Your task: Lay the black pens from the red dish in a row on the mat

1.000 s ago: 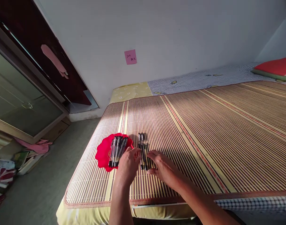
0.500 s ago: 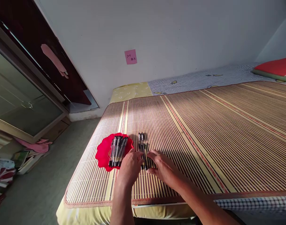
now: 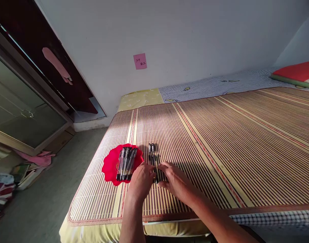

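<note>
Pens (image 3: 126, 160) lie side by side in a red plate (image 3: 108, 168) with a scalloped rim, the only container in sight. It sits just left of the left hand (image 3: 141, 181), its near edge almost touching the knuckles. The pens in it are black-capped with clear barrels, caps pointing away from the person. I count four or five; they lie too close together to be sure.

A second, smaller group of pens (image 3: 152, 156) lies straight on the striped bamboo mat (image 3: 220, 141), between the two hands and reaching out beyond the fingertips. Two black caps show side by side at the far end, and a third, shorter-looking pen lies against their right side, so two or three in all. Their near ends are hidden under the fingers.

The left hand rests palm down on the mat, fingers loosely curled and half open, with the fingertips pressed against the left side of this group. The right hand (image 3: 176, 181) comes in from the other side, also half open. Its forefinger reaches to the pens from the right and its thumb is tucked near their hidden lower ends. Both hands touch the pens, which lie flat on the mat. Whether either hand actually grips one cannot be told.

Far beyond the hands a pink sticky note (image 3: 140, 61) hangs on the wall. Well off to the right of the right hand a red cushion (image 3: 296, 72) lies at the far edge of the mat.
</note>
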The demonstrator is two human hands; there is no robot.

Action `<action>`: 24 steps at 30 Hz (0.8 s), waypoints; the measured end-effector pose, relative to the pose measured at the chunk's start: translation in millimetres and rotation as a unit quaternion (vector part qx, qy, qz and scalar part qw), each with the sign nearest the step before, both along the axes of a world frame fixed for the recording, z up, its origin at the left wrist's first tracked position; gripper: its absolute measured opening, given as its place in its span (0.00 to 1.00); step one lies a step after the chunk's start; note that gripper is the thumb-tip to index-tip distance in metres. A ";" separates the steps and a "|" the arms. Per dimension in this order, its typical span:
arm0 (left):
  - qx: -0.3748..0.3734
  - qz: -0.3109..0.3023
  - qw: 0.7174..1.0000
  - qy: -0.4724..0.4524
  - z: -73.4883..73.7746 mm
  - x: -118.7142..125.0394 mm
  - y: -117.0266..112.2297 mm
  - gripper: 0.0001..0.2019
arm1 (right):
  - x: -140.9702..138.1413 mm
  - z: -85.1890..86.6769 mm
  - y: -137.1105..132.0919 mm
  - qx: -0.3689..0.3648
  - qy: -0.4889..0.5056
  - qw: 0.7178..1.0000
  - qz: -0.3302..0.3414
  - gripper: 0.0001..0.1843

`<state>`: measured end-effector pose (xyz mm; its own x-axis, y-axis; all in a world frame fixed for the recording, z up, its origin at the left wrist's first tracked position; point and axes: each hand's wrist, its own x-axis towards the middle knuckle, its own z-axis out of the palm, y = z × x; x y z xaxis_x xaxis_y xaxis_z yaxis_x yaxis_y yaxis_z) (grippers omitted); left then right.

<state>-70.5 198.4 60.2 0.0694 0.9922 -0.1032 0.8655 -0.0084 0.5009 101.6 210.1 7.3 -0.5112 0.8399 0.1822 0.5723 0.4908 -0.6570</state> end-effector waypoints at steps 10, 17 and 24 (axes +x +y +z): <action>0.001 -0.001 1.000 -0.011 1.2 2.0 0.4 0.17 | -0.4 -0.7 1.7 0.007 -0.002 1.000 0.001 0.28; 0.004 -0.011 1.000 -0.020 0.3 0.3 0.5 0.21 | -1.8 -0.2 1.2 0.005 -0.016 1.000 -0.004 0.30; 0.011 -0.008 1.000 -0.027 -3.6 -0.9 1.9 0.19 | -1.8 3.2 -0.1 0.000 -0.019 1.000 -0.003 0.32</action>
<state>-71.4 200.3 56.6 0.0897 0.9930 -0.0771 0.8366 -0.0331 0.5469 99.8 210.0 10.4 -0.5131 0.8429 0.1620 0.5997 0.4871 -0.6349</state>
